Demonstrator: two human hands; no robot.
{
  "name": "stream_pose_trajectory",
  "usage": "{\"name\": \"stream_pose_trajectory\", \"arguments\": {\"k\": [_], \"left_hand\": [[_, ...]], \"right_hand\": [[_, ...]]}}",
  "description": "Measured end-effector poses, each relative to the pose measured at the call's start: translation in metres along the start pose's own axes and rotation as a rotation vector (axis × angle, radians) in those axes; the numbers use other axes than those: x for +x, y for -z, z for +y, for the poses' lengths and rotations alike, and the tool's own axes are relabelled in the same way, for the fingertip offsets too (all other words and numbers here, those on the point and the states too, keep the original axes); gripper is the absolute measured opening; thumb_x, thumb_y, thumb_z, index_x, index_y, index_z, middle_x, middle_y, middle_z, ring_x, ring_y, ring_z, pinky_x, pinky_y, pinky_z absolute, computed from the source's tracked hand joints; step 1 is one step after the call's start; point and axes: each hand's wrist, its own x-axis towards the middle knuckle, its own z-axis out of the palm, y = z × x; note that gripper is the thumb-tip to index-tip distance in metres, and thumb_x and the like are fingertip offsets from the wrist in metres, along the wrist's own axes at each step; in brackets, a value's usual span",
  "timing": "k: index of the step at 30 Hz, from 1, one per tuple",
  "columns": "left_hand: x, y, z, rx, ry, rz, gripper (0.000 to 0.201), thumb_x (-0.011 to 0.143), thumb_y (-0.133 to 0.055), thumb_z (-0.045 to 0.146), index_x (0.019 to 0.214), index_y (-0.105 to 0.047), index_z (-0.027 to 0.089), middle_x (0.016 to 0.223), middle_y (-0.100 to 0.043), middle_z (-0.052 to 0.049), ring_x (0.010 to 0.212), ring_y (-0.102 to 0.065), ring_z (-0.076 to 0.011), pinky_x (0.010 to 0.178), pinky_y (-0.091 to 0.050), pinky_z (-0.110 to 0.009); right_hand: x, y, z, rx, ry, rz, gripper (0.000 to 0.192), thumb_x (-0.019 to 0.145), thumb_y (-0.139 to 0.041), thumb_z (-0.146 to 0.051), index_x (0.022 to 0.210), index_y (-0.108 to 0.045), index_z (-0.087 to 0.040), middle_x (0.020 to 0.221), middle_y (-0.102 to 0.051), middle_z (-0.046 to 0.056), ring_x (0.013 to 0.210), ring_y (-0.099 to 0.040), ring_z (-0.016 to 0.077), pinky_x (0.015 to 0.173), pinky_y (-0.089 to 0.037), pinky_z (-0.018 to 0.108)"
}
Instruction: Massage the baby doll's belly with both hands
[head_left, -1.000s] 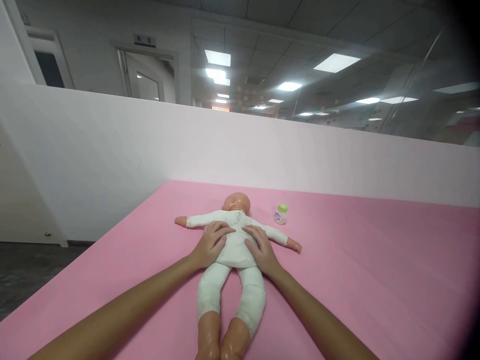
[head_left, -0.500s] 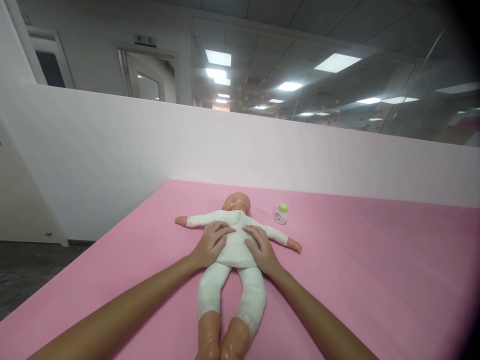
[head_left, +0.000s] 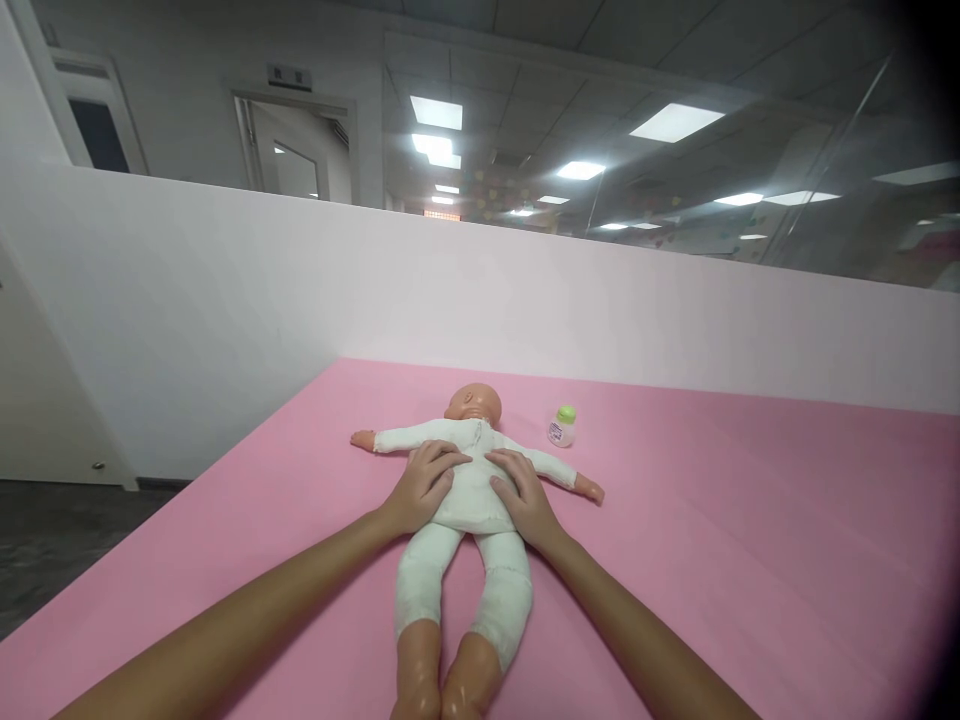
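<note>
A baby doll with a white cloth body and plastic head, hands and legs lies on the pink surface, its head at the far end, its arms spread wide and its feet toward me. It appears to be face down; its face is hidden. My left hand rests on the left side of its torso, fingers stretched inward. On the torso's right side lies my right hand, open in the same way. A small gap of white cloth separates the fingertips of both hands.
The pink padded table spreads around the doll. A small clear bottle with a green cap stands beyond the doll's right-side arm. A low white wall borders the far edge, with glass above it. Dark floor shows at left.
</note>
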Motion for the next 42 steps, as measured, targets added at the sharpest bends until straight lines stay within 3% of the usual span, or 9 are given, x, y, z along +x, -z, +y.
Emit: {"name": "stream_pose_trajectory", "arguments": {"k": [42], "left_hand": [[0.0002,0.0001,0.0000,-0.005,-0.005,0.003,0.037,0.104,-0.039,0.028,0.129,-0.068,0.029,0.126,-0.061,-0.007,0.121,-0.054,-0.0264,0.110,-0.039,-0.047]], "right_hand": [[-0.0003,0.0013,0.0013,-0.008,0.003,-0.005,0.034,0.099,-0.055,-0.037,0.130,-0.066,-0.031,0.138,-0.061,0.006,0.135,-0.052,0.0285,0.119,-0.038,0.052]]}}
